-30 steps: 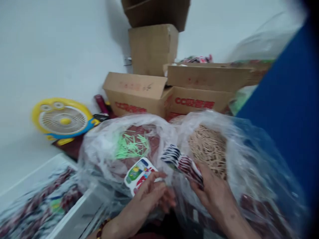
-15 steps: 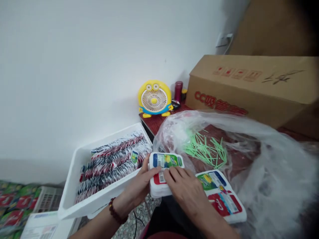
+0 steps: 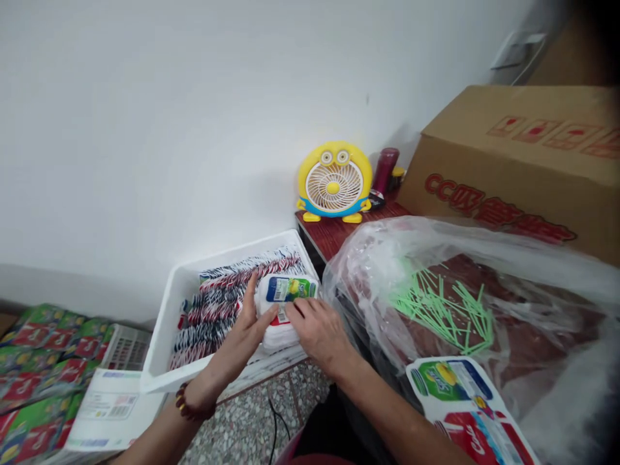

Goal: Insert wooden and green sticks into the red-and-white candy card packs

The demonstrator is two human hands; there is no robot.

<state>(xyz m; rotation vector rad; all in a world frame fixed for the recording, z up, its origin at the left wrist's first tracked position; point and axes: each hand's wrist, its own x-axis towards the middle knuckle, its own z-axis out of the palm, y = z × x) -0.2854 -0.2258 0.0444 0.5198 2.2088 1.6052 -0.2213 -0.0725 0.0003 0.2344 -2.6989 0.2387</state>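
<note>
The left hand, forefinger straight, has its thumb on a stack of printed cards, its grip unclear. The right hand clasps them, fingers bent.

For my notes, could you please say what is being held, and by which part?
The left hand holds a stack of labelled white packs by its left edge, the right hand by its near right side, fingers on top.

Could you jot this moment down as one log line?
left hand: holds printed stack | right hand: fingers on stack | foam box: behind stack, holding packed rows
</note>
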